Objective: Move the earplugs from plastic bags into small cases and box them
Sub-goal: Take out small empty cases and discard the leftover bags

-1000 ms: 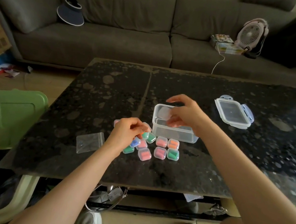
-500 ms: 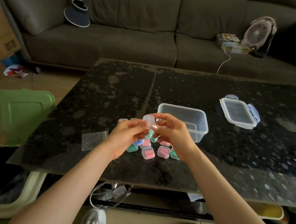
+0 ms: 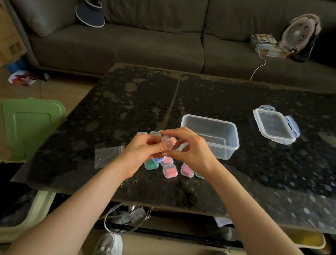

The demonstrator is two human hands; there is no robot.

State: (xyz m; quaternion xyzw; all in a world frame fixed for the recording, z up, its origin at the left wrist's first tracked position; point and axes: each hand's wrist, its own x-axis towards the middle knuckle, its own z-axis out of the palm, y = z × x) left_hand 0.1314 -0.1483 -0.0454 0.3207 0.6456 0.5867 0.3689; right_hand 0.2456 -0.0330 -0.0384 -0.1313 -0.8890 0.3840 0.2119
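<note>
Both hands meet above the table's middle. My left hand and my right hand pinch one small clear case between their fingertips. Under them lie several small cases with pink, green and blue earplugs, such as a pink one and a green one. An empty clear plastic bag lies flat to the left. The clear plastic box stands open just behind my right hand, and its lid lies further right.
The dark speckled table reaches out to the right. A grey sofa behind it carries a visor hat and a small fan. A green bin lid and a bin stand on the floor at left.
My right hand came back from the box toward me and joined my left hand. Both now hold the clear case together, a little lower than half a second ago.
</note>
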